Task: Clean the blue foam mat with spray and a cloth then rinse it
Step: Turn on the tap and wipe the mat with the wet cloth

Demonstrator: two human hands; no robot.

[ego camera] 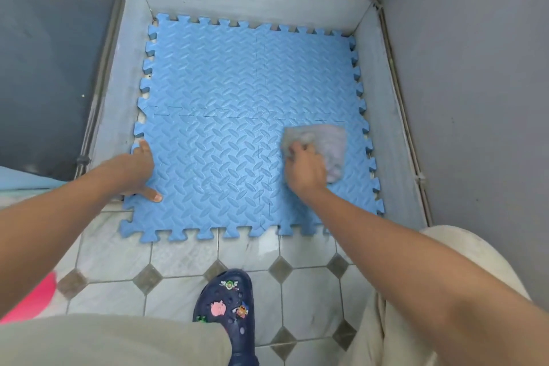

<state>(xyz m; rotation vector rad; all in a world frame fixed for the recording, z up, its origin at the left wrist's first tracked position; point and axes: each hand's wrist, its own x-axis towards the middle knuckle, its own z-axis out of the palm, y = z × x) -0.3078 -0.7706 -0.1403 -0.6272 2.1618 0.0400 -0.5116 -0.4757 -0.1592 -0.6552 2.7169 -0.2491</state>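
Observation:
The blue foam mat [231,92], made of interlocking puzzle tiles with a ridged pattern, lies flat in a shallow tiled recess. My right hand [303,168] grips a grey cloth [322,142] and presses it on the mat's near right tile. My left hand [139,171] rests on the mat's near left edge with fingers spread, holding nothing. No spray bottle is in view.
Grey walls [475,68] enclose the recess on three sides, with a raised tiled rim [386,116] around the mat. White floor tiles [184,255] with dark diamonds lie in front. My dark blue clog [228,309] stands near the mat. A pink object [32,300] sits at lower left.

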